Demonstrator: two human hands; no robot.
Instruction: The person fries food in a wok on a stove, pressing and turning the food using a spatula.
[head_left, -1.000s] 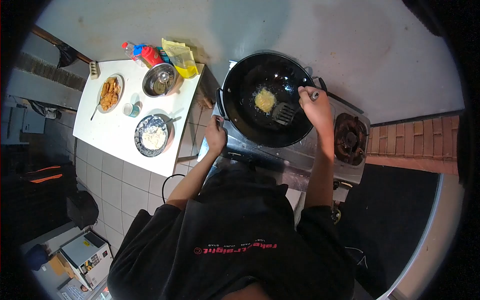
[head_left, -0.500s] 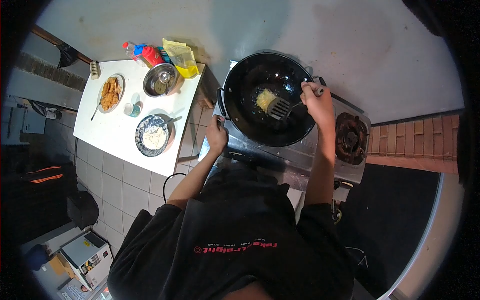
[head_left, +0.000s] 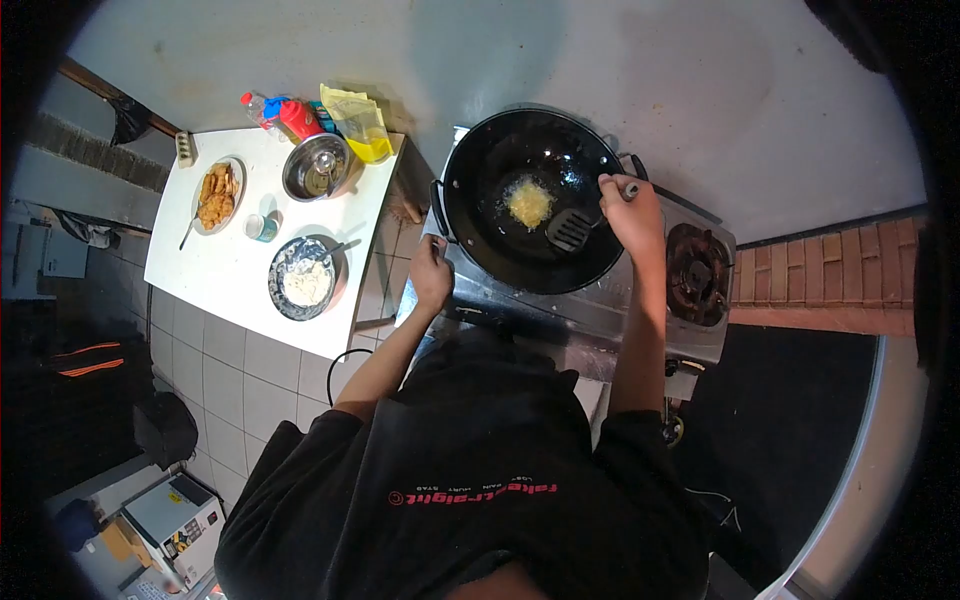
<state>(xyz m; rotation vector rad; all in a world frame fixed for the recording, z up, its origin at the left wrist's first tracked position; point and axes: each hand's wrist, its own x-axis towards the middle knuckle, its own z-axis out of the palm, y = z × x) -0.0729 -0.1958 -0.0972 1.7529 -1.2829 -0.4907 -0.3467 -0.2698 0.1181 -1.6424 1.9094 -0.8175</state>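
My right hand [head_left: 632, 218] is closed round the handle of a slotted spatula [head_left: 571, 229], whose dark blade is low inside a black wok [head_left: 500, 255]. A yellow, bubbling piece of food [head_left: 530, 204] lies in the wok, left of the blade and apart from it. My left hand [head_left: 431, 273] is closed at the left edge of the steel stove [head_left: 480, 306], just below the wok's left handle [head_left: 440, 212]. What its fingers grip is hidden.
An unlit-looking burner [head_left: 697, 274] is on the right. The white table [head_left: 220, 285] at left holds a plate of fried food [head_left: 217, 197], a batter bowl [head_left: 304, 283], a metal bowl [head_left: 318, 168], a cup [head_left: 262, 228], a red bottle [head_left: 300, 120] and a yellow packet [head_left: 360, 125].
The spatula blade has moved right, off the food piece, which now shows whole in the wok. My left hand stays in nearly the same place.
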